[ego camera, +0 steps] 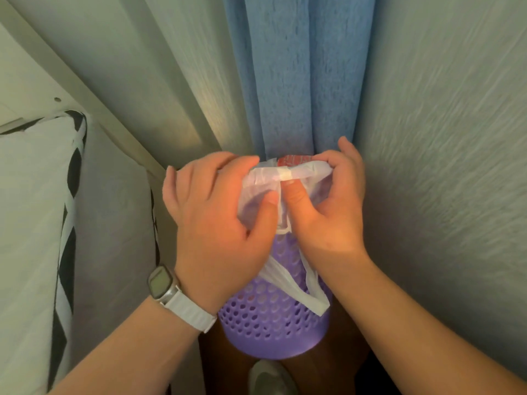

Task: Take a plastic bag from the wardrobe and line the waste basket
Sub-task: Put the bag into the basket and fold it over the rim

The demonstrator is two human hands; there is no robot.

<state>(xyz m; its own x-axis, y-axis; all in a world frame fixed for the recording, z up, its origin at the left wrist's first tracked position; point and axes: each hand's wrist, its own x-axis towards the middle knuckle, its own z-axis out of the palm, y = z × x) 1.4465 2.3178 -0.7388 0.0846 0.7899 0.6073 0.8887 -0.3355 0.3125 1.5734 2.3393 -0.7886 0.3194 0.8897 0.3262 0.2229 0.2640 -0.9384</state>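
Both hands meet above a purple perforated plastic waste basket [273, 323] standing upright on the dark floor [328, 372], between a pale wall on the right and a white cushion with black pattern [34, 223] on the left. The left hand [219, 223] and right hand [328, 206] each pinch a thin white translucent plastic bag [265, 178], bunched between thumbs and fingers. The bag's gathered top edge runs left to right; its loop handles [299, 283] hang down over the basket's near side. A blue curtain [296, 75] hangs behind. A white-strapped watch [171, 292] sits on the left wrist.
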